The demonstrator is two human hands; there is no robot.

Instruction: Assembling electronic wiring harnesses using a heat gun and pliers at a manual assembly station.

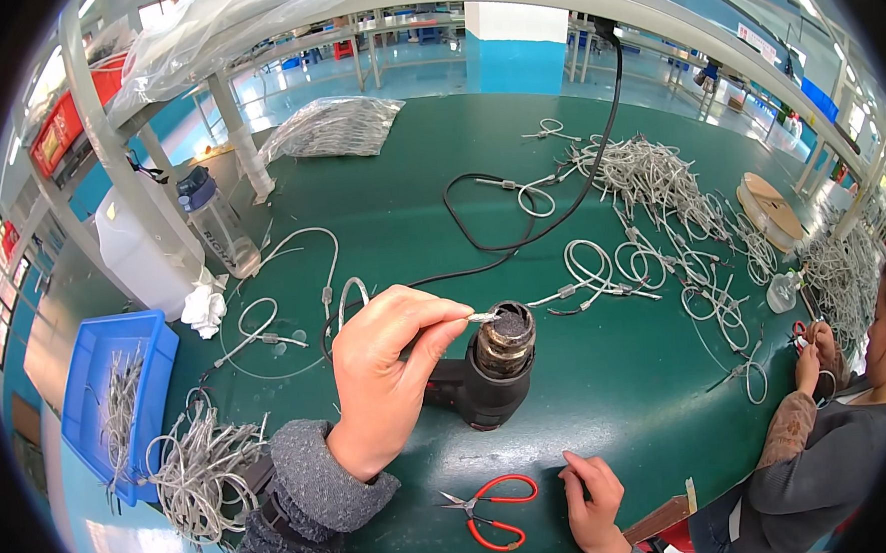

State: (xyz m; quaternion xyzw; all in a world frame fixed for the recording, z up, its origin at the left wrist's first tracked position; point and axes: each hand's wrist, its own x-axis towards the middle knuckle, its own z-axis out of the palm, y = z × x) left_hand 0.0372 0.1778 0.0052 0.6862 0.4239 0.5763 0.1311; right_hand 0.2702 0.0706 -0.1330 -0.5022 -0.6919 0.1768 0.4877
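Observation:
My left hand (388,364) pinches the end of a thin grey cable (482,317) between thumb and fingertips. This end lies at the mouth of a black heat gun (489,384), whose metal nozzle points upward. A loop of cable shows behind the hand. My right hand (595,504) rests by the table's near edge with its fingers loosely curled and holds nothing I can see. Between my forearms lie red-handled scissors (490,512), their blades pointing left.
Grey cables (648,181) pile up at the right, beside a spool (768,211). A blue bin (154,392) and a cable bundle (208,474) sit at left, near a water bottle (218,228). A black power cord (610,118) hangs down. A co-worker (822,437) works at right.

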